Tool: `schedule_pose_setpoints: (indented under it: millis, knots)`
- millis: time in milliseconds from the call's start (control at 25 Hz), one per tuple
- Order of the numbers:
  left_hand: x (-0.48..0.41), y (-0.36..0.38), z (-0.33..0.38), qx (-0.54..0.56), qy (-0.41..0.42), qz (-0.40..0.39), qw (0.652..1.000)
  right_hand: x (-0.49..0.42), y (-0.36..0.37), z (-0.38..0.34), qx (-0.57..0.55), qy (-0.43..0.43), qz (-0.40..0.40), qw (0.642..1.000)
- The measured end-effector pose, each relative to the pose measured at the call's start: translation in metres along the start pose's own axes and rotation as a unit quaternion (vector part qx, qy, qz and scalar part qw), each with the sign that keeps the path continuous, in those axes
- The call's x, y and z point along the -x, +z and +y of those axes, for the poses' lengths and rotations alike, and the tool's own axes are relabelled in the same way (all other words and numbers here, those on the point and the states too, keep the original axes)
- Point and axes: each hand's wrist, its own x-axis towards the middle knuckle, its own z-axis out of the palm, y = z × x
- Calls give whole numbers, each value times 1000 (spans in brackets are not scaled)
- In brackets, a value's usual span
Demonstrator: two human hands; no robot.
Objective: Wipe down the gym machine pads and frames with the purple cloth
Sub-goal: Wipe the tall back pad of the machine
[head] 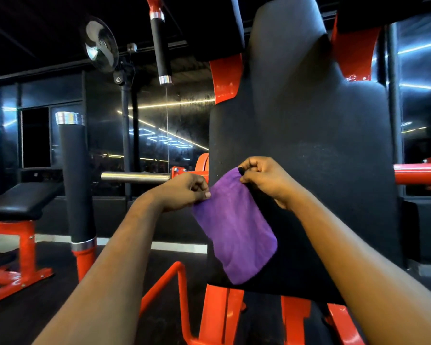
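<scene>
A purple cloth point(235, 227) hangs folded in front of the tall black back pad point(306, 150) of a gym machine. My left hand point(184, 191) pinches the cloth's upper left edge between thumb and fingers. My right hand point(264, 178) pinches its top corner, where a small black tag shows. The cloth droops down and to the right over the lower part of the pad. The red frame point(220, 317) of the machine runs under the pad and also shows beside its upper part.
A black padded roller on a red post point(76, 183) stands to the left, with a chrome bar point(135, 177) beside it. A black bench on a red frame point(18, 202) is at far left. Another red bar point(418, 174) sticks out at right. A fan point(101, 44) hangs above.
</scene>
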Motion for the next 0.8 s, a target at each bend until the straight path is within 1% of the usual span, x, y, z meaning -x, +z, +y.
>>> schedule_pose_setpoints:
  millis: [80, 120, 200, 280, 320, 400, 440, 480, 520, 560, 600, 640, 680, 720, 760, 800]
  knots:
    - [-10, -7, 5, -13, 6, 50, 999, -5, -9, 10, 24, 15, 37, 999]
    - [-18, -11, 10, -36, 11, 74, 997, -7, -12, 13, 32, 19, 52, 998]
    - [-33, -19, 29, -106, 29, 99, 989, -13, -18, 15, 73, 19, 91, 993]
    - [-54, -27, 47, -148, 56, 115, 981, -24, -30, 8, 129, 26, 150, 980]
    - [-66, -31, 57, -162, 74, 129, 976, -34, -38, 1, 122, 38, 173, 977]
    - [-96, -41, 76, -186, 115, 174, 960, -59, -59, -19, 61, 42, 216, 974]
    - [-114, -46, 85, -193, 138, 205, 949, -72, -70, -32, 57, 26, 245, 967]
    - [-132, -49, 92, -199, 158, 235, 938, -85, -81, -44, 92, 7, 277, 956]
    - [-151, -53, 98, -206, 168, 258, 929, -95, -89, -55, 146, -21, 311, 939]
    - [-170, -54, 103, -215, 170, 280, 920, -106, -94, -60, 213, -62, 342, 913]
    - [-187, -55, 104, -228, 163, 299, 912, -114, -94, -60, 268, -115, 349, 891]
    - [-201, -55, 103, -244, 150, 316, 905, -120, -91, -55, 313, -171, 322, 877]
    - [-210, -55, 97, -255, 136, 326, 900, -124, -86, -45, 365, -213, 269, 865]
    - [-214, -55, 88, -255, 128, 335, 898, -129, -80, -29, 436, -238, 215, 841]
    - [-214, -53, 75, -241, 125, 350, 897, -132, -75, -12, 515, -244, 176, 803]
    - [-209, -50, 60, -215, 122, 373, 894, -137, -72, 4, 573, -236, 156, 769]
